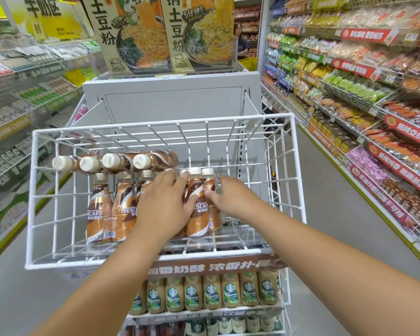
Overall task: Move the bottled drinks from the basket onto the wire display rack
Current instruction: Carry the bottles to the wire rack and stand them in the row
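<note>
My left hand [166,204] lies spread and flat on the standing coffee bottles [197,204], my right hand [230,195] touches the rightmost one with loose fingers, all inside the white wire rack [41,166], where four more bottles [112,162] lie on top.

The wire display rack [286,166] is a white open-topped grid bin holding brown-and-white Nescafé bottles with cream caps. Four lying bottles [117,162] rest on their sides along the back left, caps pointing left, beyond the left fingertips. The upright bottles [112,209] stand in a front row that runs under the left fingers; the rightmost upright bottle [212,202] touches the right fingers.
</note>
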`<control>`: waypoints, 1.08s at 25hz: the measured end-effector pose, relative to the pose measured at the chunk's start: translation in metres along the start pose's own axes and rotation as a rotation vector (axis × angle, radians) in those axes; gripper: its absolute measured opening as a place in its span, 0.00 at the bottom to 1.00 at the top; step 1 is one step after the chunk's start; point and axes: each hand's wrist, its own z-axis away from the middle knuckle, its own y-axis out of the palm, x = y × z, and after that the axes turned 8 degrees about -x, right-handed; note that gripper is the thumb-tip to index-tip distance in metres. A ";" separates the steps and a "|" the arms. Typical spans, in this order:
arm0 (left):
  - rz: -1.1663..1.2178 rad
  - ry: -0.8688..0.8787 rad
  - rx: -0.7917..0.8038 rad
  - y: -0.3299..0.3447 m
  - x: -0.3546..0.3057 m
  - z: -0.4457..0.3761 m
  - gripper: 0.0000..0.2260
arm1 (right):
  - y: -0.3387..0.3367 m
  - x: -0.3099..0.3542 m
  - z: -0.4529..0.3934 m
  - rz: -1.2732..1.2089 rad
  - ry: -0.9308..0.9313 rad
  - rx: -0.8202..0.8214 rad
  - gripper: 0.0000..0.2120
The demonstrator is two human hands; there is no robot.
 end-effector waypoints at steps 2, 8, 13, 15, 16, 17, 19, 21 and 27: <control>-0.032 -0.009 0.082 -0.002 0.003 0.011 0.32 | -0.004 -0.004 0.014 0.143 -0.130 -0.023 0.38; -0.081 -0.024 0.104 -0.018 -0.010 0.039 0.35 | -0.019 -0.016 0.052 0.335 -0.280 -0.047 0.40; -0.093 -0.113 0.129 -0.030 -0.025 0.056 0.35 | -0.031 -0.025 0.082 0.330 -0.318 -0.048 0.36; -0.091 -0.138 0.140 -0.040 -0.030 0.067 0.35 | -0.035 -0.026 0.097 0.326 -0.342 -0.039 0.34; -0.083 -0.149 0.148 -0.046 -0.033 0.074 0.35 | -0.038 -0.025 0.106 0.325 -0.346 -0.032 0.34; -0.074 -0.162 0.150 -0.053 -0.037 0.083 0.34 | -0.041 -0.024 0.115 0.328 -0.348 -0.030 0.34; -0.062 -0.171 0.128 -0.065 -0.040 0.100 0.34 | -0.045 -0.018 0.134 0.339 -0.350 -0.047 0.35; -0.061 -0.158 0.102 -0.078 -0.042 0.118 0.35 | -0.048 -0.011 0.157 0.341 -0.349 -0.076 0.35; -0.047 -0.077 0.056 -0.130 -0.033 0.186 0.35 | -0.052 0.019 0.249 0.384 -0.297 -0.156 0.35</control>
